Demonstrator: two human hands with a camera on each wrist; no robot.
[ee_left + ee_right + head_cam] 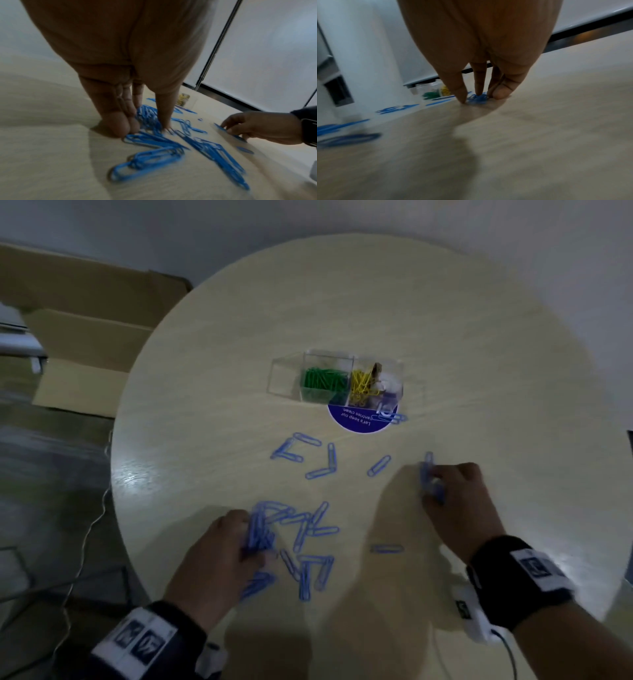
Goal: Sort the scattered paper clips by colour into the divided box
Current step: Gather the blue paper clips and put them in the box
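Several blue paper clips [310, 529] lie scattered over the near half of the round table [479, 354]. My left hand [236, 539] pinches a bunch of blue clips [147, 119] between thumb and fingers, low on the tabletop. My right hand [445, 484] grips another bunch of blue clips [477, 99], with its fingertips touching the wood. The clear divided box [286, 376] stands at the table's middle. It holds green clips [323, 380] in one compartment and yellow clips [363, 383] in the one beside it; its left compartment looks empty.
A round blue sticker [356, 419] lies just in front of the box, with a few blue clips [392, 416] at its right edge. Cardboard boxes [85, 337] and cables [82, 542] sit on the floor to the left, past the table's edge.
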